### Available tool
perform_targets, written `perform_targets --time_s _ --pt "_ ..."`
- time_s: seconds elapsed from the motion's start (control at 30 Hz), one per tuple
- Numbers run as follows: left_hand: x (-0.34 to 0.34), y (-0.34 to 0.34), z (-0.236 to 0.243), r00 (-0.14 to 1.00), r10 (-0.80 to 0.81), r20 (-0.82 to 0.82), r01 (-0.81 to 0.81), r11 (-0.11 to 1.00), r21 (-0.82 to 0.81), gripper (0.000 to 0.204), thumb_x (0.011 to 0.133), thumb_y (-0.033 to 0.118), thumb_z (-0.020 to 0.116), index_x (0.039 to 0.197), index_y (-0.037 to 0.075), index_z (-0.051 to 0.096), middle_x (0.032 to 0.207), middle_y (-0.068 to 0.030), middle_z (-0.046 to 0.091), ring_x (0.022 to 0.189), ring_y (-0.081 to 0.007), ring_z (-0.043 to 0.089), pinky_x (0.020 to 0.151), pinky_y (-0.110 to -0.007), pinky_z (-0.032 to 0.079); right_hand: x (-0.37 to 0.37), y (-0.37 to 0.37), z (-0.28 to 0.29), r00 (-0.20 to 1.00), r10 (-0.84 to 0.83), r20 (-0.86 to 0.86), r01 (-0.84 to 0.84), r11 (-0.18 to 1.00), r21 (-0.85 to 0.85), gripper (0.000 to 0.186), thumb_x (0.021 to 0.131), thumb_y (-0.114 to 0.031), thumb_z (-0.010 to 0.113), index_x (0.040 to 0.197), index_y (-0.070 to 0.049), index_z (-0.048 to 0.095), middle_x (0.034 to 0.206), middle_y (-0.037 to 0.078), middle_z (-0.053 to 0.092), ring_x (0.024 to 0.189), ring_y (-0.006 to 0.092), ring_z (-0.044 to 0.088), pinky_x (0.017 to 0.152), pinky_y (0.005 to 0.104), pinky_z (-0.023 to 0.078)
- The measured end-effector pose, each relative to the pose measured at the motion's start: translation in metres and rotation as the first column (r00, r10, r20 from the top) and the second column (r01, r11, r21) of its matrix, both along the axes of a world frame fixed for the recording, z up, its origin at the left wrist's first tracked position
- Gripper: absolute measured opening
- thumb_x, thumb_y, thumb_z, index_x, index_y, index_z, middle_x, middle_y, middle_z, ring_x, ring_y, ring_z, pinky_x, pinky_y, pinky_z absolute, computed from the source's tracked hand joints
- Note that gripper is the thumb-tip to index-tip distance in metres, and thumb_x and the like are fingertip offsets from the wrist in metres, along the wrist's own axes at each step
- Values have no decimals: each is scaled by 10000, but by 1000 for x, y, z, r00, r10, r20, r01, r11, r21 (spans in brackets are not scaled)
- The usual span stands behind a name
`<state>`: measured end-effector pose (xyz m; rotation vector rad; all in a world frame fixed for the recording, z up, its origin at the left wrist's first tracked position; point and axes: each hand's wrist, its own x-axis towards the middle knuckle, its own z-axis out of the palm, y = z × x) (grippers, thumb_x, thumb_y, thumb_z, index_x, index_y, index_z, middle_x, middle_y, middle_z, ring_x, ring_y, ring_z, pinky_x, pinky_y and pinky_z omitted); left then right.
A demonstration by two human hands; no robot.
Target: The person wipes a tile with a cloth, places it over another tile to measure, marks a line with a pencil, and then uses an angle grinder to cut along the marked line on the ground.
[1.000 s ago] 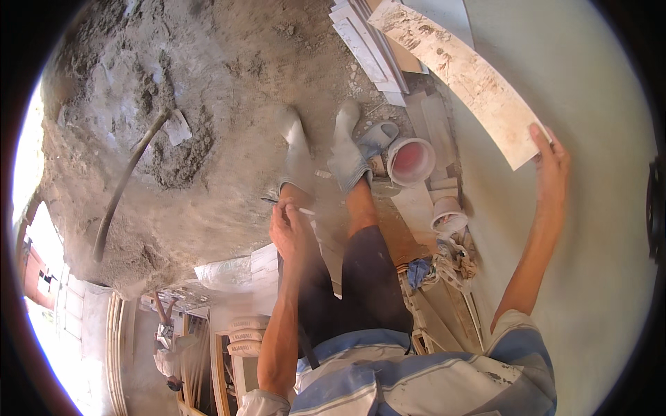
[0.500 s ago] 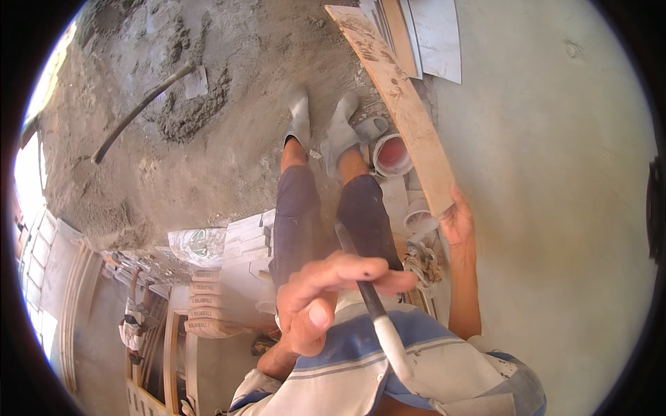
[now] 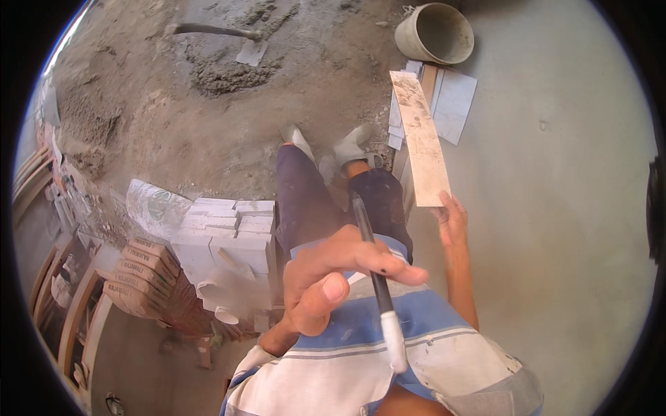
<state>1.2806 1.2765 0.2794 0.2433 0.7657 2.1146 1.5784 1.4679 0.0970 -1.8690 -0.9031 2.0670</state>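
Note:
My right hand (image 3: 452, 223) grips the near end of a long tan plank (image 3: 423, 149) spotted with dark mud, fingers at its corner. The plank stretches away from me, its far end over several pale flat strips (image 3: 454, 104) on the floor. My left hand (image 3: 333, 281) is in front of my shirt, fingers bent forward and thumb apart. Between its fingers passes a slim stick (image 3: 383, 295), black on its upper part and white at the lower end.
Wet mortar (image 3: 229, 73) and a long-handled hoe (image 3: 218, 30) lie far left. A bucket (image 3: 444, 38) stands at the back right. White blocks (image 3: 229, 225) are stacked by my left leg, beside piled brown bags (image 3: 142, 270). Smooth grey floor (image 3: 555, 229) extends on the right.
The view has shifted, bringing the far bucket in and taking the pails by my feet out. The plank now points more straight ahead, still in my right hand. My left hand keeps the stick.

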Motion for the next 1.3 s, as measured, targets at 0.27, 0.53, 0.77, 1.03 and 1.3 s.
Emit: perform_targets --time_s 0.27,0.53,0.77,1.03,1.3 --pt "-83 -163 72 938 278 -205 -231 946 227 533 1089 310 526 1245 -162 717 1154 -319 785 823 -333 720 837 -448 594 -134 -87 45 932 359 45 -362 930 64 393 1007 -179 780 1305 67 703 1221 130 778 1087 217 760 937 407 640" --pt "-139 -376 118 910 406 -83 -399 912 90 582 1140 395 473 1305 -133 656 1085 -270 804 822 -249 720 857 -344 582 -307 -253 110 664 747 26 -738 650 182 390 993 -188 800 1290 61 754 1116 50 740 995 163 727 875 339 615" --pt "-215 -448 -51 478 834 275 -528 524 -668 950 1086 766 348 1660 10 304 1564 -288 508 1444 -415 526 1216 -533 449 -476 -395 238 -219 860 462 -553 -499 667 414 912 -107 788 1311 1 763 957 47 578 841 156 629 795 354 568" --pt "-269 -541 -71 287 716 636 -955 267 130 915 1040 805 400 1685 158 341 1669 -233 424 1464 -441 480 1257 -612 399 -551 -491 244 -480 656 582 221 -552 804 542 830 -97 750 1347 57 695 1019 45 537 1001 200 618 958 390 540" --pt "-323 -670 -47 44 823 566 -999 55 -2 890 1037 785 451 1654 146 397 1607 -205 502 1398 -415 544 1225 -627 428 -657 -601 226 -669 527 525 298 -456 838 659 818 -82 790 1447 16 623 1096 75 577 1027 261 637 915 416 557"
